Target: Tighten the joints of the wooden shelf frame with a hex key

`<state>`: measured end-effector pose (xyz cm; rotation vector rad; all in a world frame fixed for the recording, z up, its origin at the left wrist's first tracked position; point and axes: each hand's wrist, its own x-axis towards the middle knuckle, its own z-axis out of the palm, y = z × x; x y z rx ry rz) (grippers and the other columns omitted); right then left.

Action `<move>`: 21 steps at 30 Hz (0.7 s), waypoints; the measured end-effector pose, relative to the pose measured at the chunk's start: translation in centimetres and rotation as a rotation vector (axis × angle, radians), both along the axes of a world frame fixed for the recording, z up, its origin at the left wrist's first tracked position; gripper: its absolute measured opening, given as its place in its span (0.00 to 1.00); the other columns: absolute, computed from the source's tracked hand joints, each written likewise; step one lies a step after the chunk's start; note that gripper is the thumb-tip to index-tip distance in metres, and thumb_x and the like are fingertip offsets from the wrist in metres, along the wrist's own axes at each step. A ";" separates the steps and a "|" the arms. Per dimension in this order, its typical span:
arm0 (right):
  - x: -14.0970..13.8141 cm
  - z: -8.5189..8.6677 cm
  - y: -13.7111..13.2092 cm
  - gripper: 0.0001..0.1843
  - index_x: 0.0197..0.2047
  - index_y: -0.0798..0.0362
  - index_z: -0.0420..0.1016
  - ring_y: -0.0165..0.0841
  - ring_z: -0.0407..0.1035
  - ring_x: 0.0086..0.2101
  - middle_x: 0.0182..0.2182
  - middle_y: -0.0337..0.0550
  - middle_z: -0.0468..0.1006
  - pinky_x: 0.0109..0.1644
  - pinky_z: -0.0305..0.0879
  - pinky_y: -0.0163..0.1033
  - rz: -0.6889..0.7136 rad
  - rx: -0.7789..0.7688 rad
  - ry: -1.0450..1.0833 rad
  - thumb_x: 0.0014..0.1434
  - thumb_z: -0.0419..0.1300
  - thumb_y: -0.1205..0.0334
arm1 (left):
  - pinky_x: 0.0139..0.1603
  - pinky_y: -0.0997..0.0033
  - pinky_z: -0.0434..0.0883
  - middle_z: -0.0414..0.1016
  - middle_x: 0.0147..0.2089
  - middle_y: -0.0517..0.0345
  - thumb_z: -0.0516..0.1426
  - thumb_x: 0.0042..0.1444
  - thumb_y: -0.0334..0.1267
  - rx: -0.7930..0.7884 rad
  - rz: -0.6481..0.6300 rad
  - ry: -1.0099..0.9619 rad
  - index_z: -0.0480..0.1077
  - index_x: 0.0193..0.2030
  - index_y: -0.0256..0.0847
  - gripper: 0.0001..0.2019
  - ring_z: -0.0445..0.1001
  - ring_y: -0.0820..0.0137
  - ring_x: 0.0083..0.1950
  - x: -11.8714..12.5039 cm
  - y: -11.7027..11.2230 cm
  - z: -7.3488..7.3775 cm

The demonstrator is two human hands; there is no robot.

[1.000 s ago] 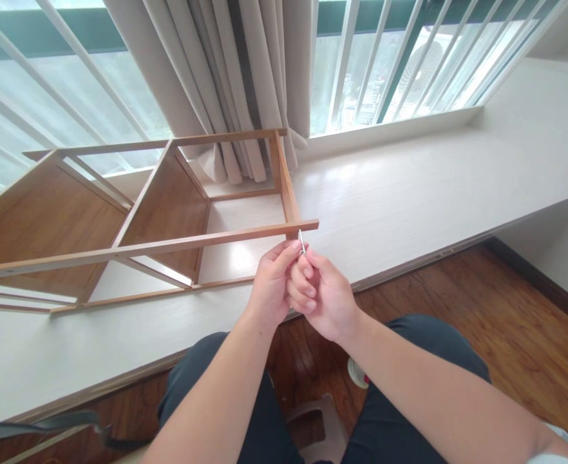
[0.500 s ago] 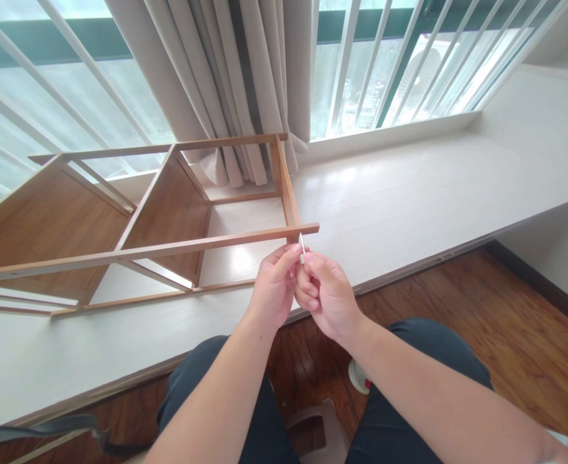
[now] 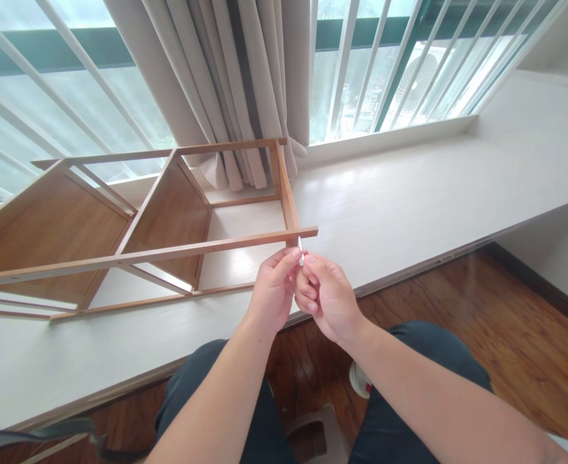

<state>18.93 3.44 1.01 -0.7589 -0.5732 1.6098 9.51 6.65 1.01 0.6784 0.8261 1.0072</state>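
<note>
Both of my hands meet just in front of the right end of a wooden shelf rack (image 3: 216, 243) that lies on its side. Between my fingertips stands a thin, pale, rod-like piece (image 3: 300, 244) with a small white lower end; its exact kind is too small to tell. My left hand (image 3: 273, 290) pinches it from the left with thumb and finger. My right hand (image 3: 330, 290) closes on it from the right, its other fingers curled in. The upper tip of the piece shows close to the end of the rack's front rail. My fingers hide its lower part.
The rack lies on a white window ledge (image 3: 409, 187). Behind it hang grey curtains (image 3: 216, 84) and barred windows. Below are a wooden floor (image 3: 520, 322), a stool (image 3: 330, 432) between my legs and a dark strap (image 3: 47, 433) at lower left.
The pale piece tilts slightly differently between my fingers. Both hands stay in nearly the same place, and the rack has not moved on the ledge.
</note>
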 end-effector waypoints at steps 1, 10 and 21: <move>0.0 -0.1 0.0 0.25 0.24 0.51 0.55 0.20 0.51 0.13 0.14 0.28 0.59 0.17 0.44 0.27 0.008 -0.005 0.026 0.59 0.65 0.49 | 0.18 0.78 0.65 0.73 0.22 0.60 0.68 0.53 0.49 -0.004 -0.011 0.005 0.74 0.35 0.37 0.17 0.70 0.74 0.19 0.0 0.0 0.0; -0.3 -0.5 0.0 0.26 0.24 0.52 0.55 0.22 0.53 0.13 0.15 0.29 0.60 0.16 0.48 0.28 0.118 0.002 0.260 0.60 0.65 0.49 | 0.18 0.82 0.64 0.74 0.20 0.61 0.68 0.52 0.49 -0.045 0.009 0.020 0.75 0.38 0.36 0.17 0.69 0.77 0.17 0.0 -0.1 0.2; -0.5 -1.1 -0.2 0.25 0.25 0.53 0.61 0.22 0.52 0.13 0.13 0.29 0.59 0.17 0.47 0.27 0.080 0.030 0.127 0.60 0.65 0.44 | 0.15 0.80 0.62 0.69 0.19 0.65 0.70 0.48 0.50 -0.071 0.027 0.012 0.74 0.37 0.37 0.19 0.67 0.76 0.16 0.0 -0.1 0.2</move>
